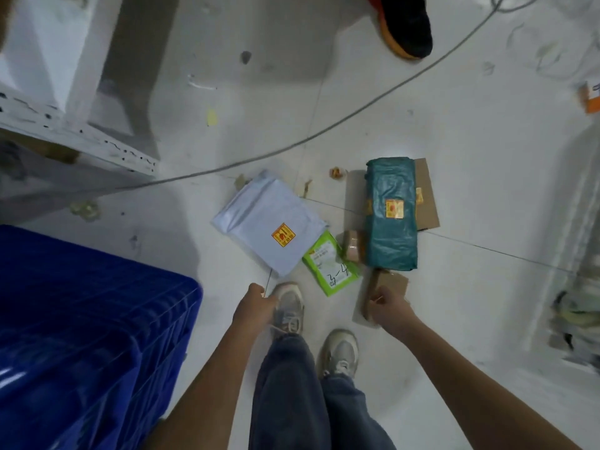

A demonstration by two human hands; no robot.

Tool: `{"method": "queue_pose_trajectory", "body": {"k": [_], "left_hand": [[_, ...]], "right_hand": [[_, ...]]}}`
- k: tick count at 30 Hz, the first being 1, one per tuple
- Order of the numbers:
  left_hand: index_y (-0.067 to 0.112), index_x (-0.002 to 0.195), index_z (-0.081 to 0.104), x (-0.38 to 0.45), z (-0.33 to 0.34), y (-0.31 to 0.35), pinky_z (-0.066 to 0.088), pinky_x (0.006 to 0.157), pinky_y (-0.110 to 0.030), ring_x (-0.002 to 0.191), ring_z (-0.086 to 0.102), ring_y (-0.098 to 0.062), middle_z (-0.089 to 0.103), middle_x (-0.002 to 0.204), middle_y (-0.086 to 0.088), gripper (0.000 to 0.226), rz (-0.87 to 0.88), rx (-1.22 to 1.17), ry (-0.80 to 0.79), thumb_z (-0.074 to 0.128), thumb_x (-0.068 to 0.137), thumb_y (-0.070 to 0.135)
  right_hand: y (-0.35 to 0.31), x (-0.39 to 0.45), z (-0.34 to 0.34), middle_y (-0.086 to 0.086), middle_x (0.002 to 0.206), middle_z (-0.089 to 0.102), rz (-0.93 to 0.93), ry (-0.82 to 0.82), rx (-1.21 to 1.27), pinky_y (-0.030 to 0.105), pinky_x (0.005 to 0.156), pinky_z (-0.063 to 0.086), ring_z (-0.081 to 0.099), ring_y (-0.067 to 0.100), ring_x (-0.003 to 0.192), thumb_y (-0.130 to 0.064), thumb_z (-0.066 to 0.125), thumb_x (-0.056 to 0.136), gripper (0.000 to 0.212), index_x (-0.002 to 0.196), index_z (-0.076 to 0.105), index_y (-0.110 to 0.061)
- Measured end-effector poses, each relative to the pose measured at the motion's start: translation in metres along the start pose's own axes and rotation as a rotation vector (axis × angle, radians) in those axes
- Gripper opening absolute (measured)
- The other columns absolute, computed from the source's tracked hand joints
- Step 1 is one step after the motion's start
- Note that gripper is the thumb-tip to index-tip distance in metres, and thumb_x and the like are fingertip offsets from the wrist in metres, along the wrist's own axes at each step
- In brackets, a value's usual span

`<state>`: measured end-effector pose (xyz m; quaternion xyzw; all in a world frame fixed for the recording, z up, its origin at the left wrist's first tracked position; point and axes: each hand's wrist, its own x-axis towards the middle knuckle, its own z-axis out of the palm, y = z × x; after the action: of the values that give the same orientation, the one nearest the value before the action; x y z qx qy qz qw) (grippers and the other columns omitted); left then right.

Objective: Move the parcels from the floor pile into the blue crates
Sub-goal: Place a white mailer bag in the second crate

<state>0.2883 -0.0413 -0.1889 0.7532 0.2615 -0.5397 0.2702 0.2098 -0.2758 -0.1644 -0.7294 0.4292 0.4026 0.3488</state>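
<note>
Several parcels lie on the pale floor ahead of my feet: a white mailer (271,222) with a yellow sticker, a small green pouch (331,264), a teal wrapped parcel (391,216) lying on a flat cardboard piece (427,196), and a small taped brown packet (352,245). A blue crate (81,319) stands at my lower left. My left hand (256,303) hangs just below the white mailer, fingers loosely curled, holding nothing. My right hand (386,308) grips a flat brown cardboard parcel (391,280) near the floor, and covers its middle.
A grey cable (324,131) curves across the floor beyond the parcels. White metal shelving (78,131) stands at upper left. Another person's dark shoe (406,24) is at the top. Bags and clutter (574,313) sit along the right edge. My own shoes (289,306) are near the parcels.
</note>
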Motion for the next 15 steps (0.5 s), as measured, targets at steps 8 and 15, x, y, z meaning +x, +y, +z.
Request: {"method": "queue_pose_trajectory", "body": {"k": [8, 15], "left_hand": [[0.01, 0.145, 0.024, 0.086, 0.003, 0.011, 0.042, 0.105, -0.048, 0.127, 0.046, -0.036, 0.041, 0.142, -0.02, 0.066, -0.094, -0.332, -0.066, 0.056, 0.09, 0.027], [0.0, 0.141, 0.024, 0.15, 0.015, 0.014, 0.045, 0.095, -0.04, 0.114, 0.051, -0.033, 0.043, 0.135, -0.02, 0.066, -0.153, -0.54, 0.034, 0.059, 0.089, 0.018]], "right_hand": [[-0.06, 0.09, 0.021, 0.006, 0.093, 0.059, -0.162, 0.02, -0.142, 0.027, 0.07, 0.039, 0.053, 0.021, 0.082, -0.021, 0.061, 0.084, 0.024, 0.104, 0.056, -0.01], [-0.099, 0.172, 0.045, 0.011, 0.138, 0.045, -0.264, -0.002, -0.259, 0.043, 0.095, 0.048, 0.051, 0.029, 0.119, -0.024, 0.064, 0.083, 0.063, 0.139, 0.037, -0.015]]}}
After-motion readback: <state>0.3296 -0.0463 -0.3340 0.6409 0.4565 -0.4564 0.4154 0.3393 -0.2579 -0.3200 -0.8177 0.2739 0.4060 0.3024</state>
